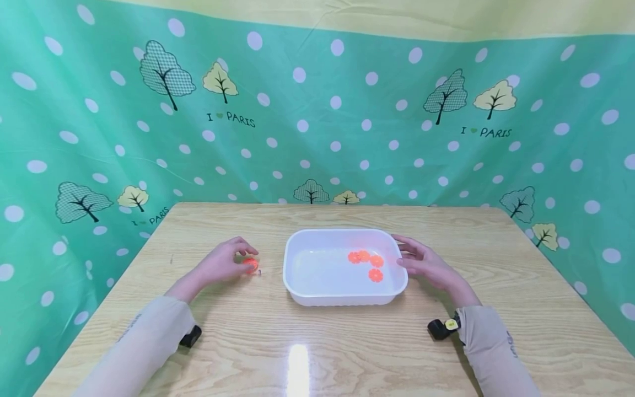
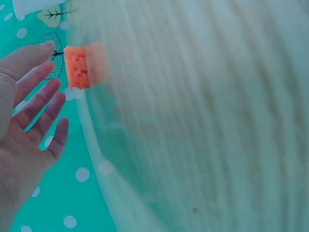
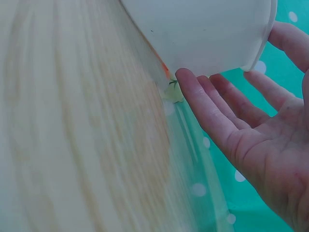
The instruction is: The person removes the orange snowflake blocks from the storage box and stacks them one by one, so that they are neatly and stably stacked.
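Note:
My left hand (image 1: 229,261) reaches low over the table at a short stack of orange scalloped discs (image 2: 79,67). In the left wrist view its fingers are spread, and a small gap separates the thumb tip from the stack. A white plastic tub (image 1: 327,300) stands at the middle of the table. Inside, toward its right end, lie several flat orange flower-shaped discs (image 1: 375,275). My right hand (image 1: 430,269) holds the tub's right side: the thumb lies over the rim, and the fingers rest along the outer wall. The thumb tip is hidden behind the rim in the right wrist view.
The wooden table (image 1: 238,353) carries everything. Green dotted cloth (image 1: 278,132) hangs behind and at both sides. A tiny dark speck (image 1: 259,272) lies just right of the left stack. Black wrist cameras (image 1: 439,330) sit at both sleeve cuffs.

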The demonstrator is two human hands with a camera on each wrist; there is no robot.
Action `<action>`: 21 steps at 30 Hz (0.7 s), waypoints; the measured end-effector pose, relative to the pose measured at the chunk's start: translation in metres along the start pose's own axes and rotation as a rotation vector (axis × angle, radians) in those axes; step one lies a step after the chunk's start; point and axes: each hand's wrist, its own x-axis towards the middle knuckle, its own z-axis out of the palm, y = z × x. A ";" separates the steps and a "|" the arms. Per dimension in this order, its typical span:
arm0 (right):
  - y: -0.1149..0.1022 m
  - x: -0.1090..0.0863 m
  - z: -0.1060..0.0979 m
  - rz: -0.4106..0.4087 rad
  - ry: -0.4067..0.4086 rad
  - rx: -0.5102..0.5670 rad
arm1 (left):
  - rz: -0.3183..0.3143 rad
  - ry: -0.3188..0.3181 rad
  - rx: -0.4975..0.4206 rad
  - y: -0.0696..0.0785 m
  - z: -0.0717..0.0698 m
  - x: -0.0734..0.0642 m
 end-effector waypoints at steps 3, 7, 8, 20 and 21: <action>-0.001 0.000 0.000 -0.003 0.000 0.003 | 0.022 0.014 -0.035 0.006 0.000 0.003; 0.000 0.000 0.001 0.003 -0.004 -0.008 | 0.066 0.033 -0.071 0.017 0.002 0.008; 0.000 0.000 0.001 0.005 -0.004 -0.009 | 0.075 0.040 -0.069 0.020 0.003 0.010; 0.000 -0.001 0.001 0.018 0.001 -0.020 | 0.163 0.132 -0.103 0.053 0.005 0.036; 0.000 -0.001 0.001 0.018 0.002 -0.020 | 0.168 0.126 -0.106 0.057 0.005 0.038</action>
